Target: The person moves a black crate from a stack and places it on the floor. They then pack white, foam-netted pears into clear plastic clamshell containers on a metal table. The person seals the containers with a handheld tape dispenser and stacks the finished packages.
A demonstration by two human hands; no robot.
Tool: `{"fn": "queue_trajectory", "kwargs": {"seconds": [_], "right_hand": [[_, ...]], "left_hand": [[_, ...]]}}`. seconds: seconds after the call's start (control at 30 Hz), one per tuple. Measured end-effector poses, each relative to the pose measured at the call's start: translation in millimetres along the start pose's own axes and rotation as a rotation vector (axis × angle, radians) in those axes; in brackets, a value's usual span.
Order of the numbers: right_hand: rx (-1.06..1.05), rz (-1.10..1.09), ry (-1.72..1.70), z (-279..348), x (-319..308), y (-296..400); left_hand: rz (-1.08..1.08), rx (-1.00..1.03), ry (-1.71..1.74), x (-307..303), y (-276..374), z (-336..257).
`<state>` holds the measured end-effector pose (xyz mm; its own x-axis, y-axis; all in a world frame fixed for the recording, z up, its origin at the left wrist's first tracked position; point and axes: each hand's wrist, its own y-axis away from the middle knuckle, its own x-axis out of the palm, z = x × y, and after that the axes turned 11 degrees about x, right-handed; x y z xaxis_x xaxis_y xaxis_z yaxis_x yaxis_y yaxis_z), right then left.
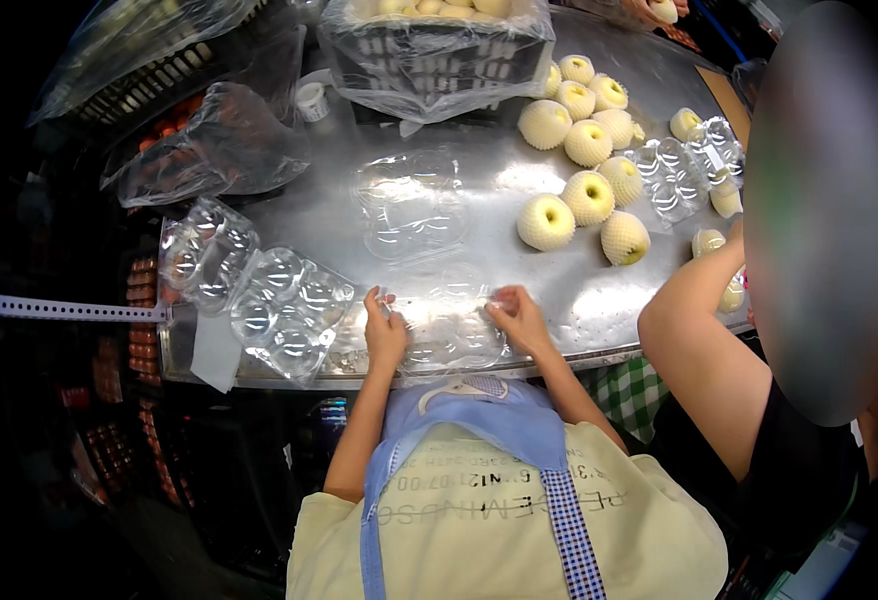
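Observation:
An opened clear plastic clamshell fruit pack lies on the metal table before me, its far half (409,202) flat and its near half (450,322) between my hands. My left hand (386,330) is at the near half's left edge, fingers bent; whether they pinch the plastic is not plain. At its right edge my right hand (518,319) has thumb and fingers close together, and its hold cannot be made out either. Pale yellow apples or pears in white foam net sleeves (546,222) stand in a group to the right, beyond my right hand.
More clear clamshells (293,311) lie at the left, over a white paper (215,352). A plastic-lined black crate (439,64) of fruit stands at the back, a white tub (311,101) beside it. At the right, a co-worker's arm (701,300) reaches towards packed fruit and another clamshell (668,180).

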<state>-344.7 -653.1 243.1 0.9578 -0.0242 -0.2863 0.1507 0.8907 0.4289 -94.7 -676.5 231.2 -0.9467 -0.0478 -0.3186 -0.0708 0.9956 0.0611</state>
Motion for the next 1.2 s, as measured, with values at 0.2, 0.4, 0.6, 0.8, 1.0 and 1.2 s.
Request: {"fn": "queue_trajectory", "kwargs": {"seconds": [0.2, 0.4, 0.6, 0.8, 1.0, 1.2], "right_hand": [[-0.290, -0.662, 0.253, 49.6, -43.4, -21.1], [-0.302, -0.818, 0.581, 71.1, -60.6, -64.3], [-0.220, -0.801, 0.565, 69.5, -52.4, -80.4], [-0.220, -0.716, 0.458, 64.2, -62.2, -79.2], [-0.211, -0.304, -0.251, 43.3, -70.3, -61.5], [-0.745, -0.237, 0.254, 113.8, -48.7, 32.5]], "left_hand": [[-0.026, 0.010, -0.022, -10.0, -9.0, -17.1], [-0.043, 0.019, -0.056, -10.6, -20.8, -16.8], [-0.023, 0.260, -0.389, -18.6, -12.9, 17.1], [-0.040, 0.330, -0.566, -17.8, 14.9, -45.2], [-0.057, 0.400, -0.397, -10.0, 23.2, -96.7], [0.266, 0.020, 0.518, 19.5, 20.9, -154.9]]}}
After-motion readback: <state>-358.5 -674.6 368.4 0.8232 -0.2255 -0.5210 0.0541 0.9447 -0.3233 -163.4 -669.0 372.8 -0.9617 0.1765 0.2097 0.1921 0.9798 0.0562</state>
